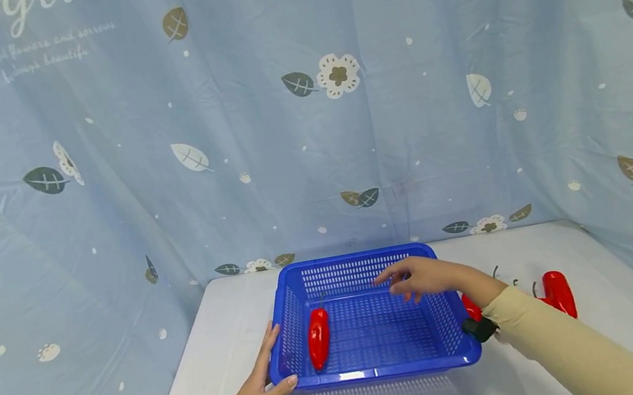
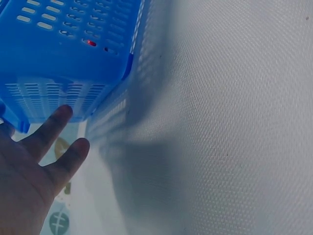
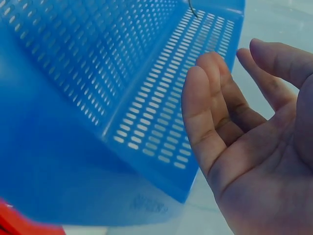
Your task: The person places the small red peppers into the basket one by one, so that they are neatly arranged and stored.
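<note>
A blue plastic basket [image 1: 379, 373] with slotted walls stands on the white table. Inside it, toward the left, lies one long red chili pepper [image 1: 319, 338] with a thin dark stem. My left hand [image 1: 255, 392] touches the basket's front left corner, its thumb by the front rim and its fingers along the left side. In the left wrist view, two straight fingers [image 2: 51, 129] show beside the basket wall. Over the right part of the basket hovers my right hand [image 1: 422, 275], fingers loosely bent and nothing held. The right wrist view shows its palm [image 3: 274, 161] without any object.
More red peppers [image 1: 558, 292] lie on the table right of the basket, partly behind my right forearm, with several stems showing. A black wrist device [image 1: 479, 329] sits on the right arm. Behind the table [image 1: 235, 311] hangs a blue patterned curtain [image 1: 262, 179].
</note>
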`<control>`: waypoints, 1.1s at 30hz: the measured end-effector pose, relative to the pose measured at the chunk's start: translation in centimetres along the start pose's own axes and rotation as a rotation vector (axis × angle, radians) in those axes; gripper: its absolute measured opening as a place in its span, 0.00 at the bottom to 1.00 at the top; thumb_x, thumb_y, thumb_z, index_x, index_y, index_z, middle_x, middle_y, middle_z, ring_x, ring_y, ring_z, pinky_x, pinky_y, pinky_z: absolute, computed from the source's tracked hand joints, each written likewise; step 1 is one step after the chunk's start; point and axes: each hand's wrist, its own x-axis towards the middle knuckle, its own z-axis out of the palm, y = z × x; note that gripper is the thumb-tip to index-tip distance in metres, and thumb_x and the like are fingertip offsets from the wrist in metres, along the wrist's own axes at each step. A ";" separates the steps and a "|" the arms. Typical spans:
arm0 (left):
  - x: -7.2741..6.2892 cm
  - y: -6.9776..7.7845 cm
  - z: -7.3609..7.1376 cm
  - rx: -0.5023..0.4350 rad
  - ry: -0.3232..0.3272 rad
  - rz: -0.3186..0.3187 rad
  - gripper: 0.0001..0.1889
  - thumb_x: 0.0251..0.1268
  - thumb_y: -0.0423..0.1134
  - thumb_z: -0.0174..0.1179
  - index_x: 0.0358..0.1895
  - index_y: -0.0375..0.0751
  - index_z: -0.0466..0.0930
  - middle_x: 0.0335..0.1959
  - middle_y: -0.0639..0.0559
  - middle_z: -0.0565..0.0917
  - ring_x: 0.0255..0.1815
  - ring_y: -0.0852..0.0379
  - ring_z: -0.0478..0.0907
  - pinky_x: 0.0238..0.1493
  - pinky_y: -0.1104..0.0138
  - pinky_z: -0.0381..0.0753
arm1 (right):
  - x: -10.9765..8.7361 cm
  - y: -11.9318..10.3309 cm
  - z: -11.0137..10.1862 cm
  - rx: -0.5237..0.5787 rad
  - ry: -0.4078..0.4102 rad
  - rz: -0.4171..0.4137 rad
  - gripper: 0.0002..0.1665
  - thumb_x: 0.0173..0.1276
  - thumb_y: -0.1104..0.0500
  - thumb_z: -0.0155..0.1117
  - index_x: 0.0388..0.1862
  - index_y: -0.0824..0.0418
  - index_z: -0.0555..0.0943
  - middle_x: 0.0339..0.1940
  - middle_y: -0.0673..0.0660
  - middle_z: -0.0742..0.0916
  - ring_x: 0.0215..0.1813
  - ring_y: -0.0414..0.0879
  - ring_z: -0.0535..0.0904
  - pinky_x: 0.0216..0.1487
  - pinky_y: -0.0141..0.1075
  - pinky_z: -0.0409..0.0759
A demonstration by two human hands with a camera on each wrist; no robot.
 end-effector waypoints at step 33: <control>-0.1 0.1 0.0 -0.013 0.002 -0.026 0.48 0.69 0.45 0.62 0.84 0.64 0.39 0.85 0.49 0.31 0.81 0.29 0.45 0.69 0.34 0.62 | -3.4 2.7 -3.0 0.024 0.096 -0.005 0.14 0.76 0.60 0.61 0.58 0.61 0.82 0.37 0.55 0.82 0.35 0.53 0.79 0.34 0.43 0.86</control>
